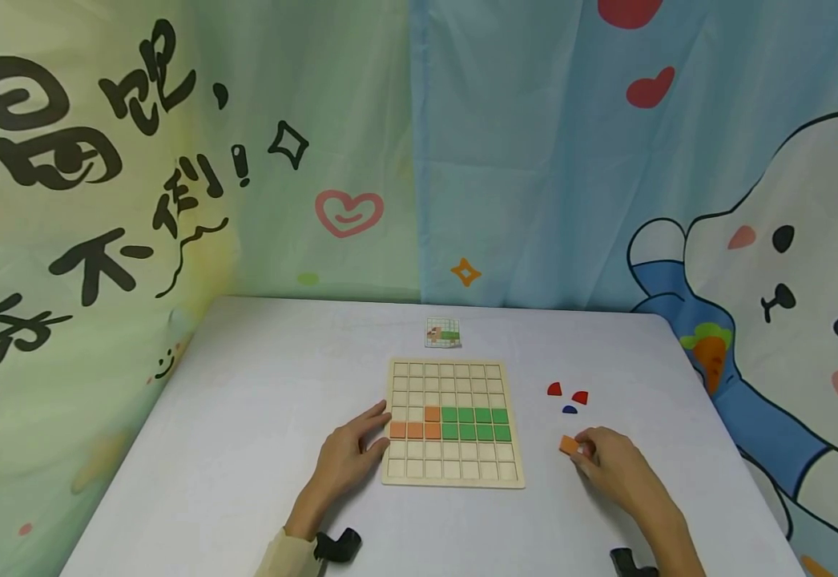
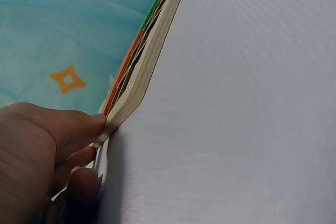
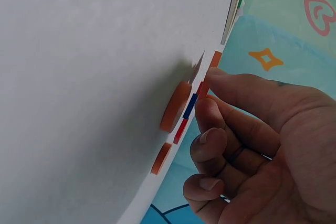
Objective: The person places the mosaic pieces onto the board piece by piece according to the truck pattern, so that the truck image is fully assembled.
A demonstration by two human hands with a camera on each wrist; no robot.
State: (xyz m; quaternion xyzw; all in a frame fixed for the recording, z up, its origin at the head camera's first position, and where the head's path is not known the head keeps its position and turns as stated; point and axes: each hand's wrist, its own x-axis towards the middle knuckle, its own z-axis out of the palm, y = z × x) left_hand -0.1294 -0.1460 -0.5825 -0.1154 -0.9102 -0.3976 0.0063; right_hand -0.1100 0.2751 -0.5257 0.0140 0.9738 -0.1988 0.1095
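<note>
At the far left of the head frame, a curtain [image 1: 304, 72] bearing large dark characters is hanging beside and behind the white worktop [image 1: 203, 481]. At the lower left of centre, a beige sleeve [image 1: 289, 557] and a black wrist mount [image 1: 338, 546] are surrounding the left wrist. The left hand [image 1: 343, 461] is bracing the grid board [image 1: 450, 470]; its thumb and forefinger are spread apart, both touching the board's left edge. The grid board is lying flat at the centre of the frame. Four orange tiles [image 1: 415, 430] are filling cells at its left, three in the lower row and one above; eight green tiles [image 1: 465, 415] are occupying two rows at its right. A small pattern card [image 1: 442, 332] is lying just above the board. Right of the board, two red pieces [image 1: 554, 389] and a blue piece [image 1: 570, 409] are lying grouped. Just below them, the fingers of the right hand [image 1: 617, 469] are pinching an orange block [image 1: 568, 445]. In the right wrist view, two loose orange pieces [image 3: 176, 106] are showing left of these fingers. At the far right, a printed cartoon animal [image 1: 815, 264] is covering the curtain.
</note>
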